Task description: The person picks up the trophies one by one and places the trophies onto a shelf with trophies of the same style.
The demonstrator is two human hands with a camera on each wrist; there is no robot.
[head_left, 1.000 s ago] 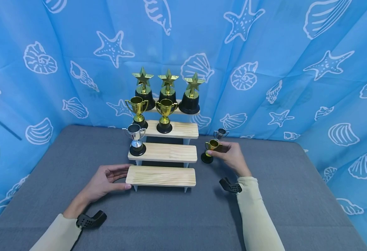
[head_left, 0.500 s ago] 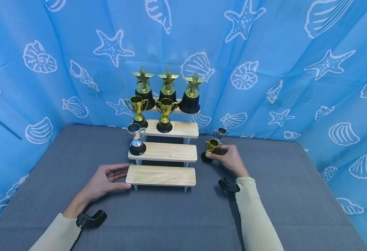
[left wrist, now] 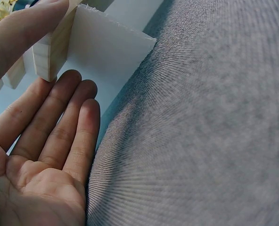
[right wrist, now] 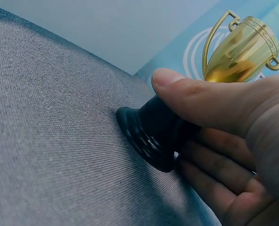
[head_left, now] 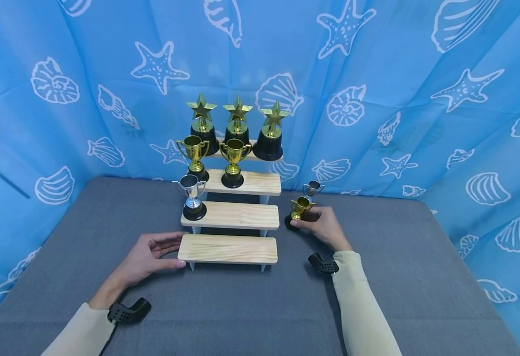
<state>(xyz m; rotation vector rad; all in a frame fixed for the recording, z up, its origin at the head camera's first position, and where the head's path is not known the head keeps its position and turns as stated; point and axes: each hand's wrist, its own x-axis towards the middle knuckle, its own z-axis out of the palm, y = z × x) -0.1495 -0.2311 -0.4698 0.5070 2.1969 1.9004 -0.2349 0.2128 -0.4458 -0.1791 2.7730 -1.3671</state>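
Note:
My right hand [head_left: 324,227] holds a small gold trophy cup [head_left: 301,204] low over the grey cloth, right of the stepped wooden stand [head_left: 229,249]. In the right wrist view, the thumb lies across the trophy's black base [right wrist: 151,127], with the fingers behind it. A silver trophy cup [head_left: 313,189] stands just behind, partly hidden. My left hand [head_left: 146,259] is at the left end of the lowest step, fingers nearly straight. Its thumb and fingertips come right up to the board's end [left wrist: 50,59] in the left wrist view.
Three gold star trophies [head_left: 238,121] stand on the top step. Two gold cups [head_left: 233,163] are on the step below, and a silver cup [head_left: 193,195] is at the left of the third. A blue shell-patterned curtain [head_left: 375,99] hangs behind the grey-covered table [head_left: 398,277].
My right hand has slid slightly down along the gold trophy toward its base. The trophy stays nearly in place, and my left hand has not moved.

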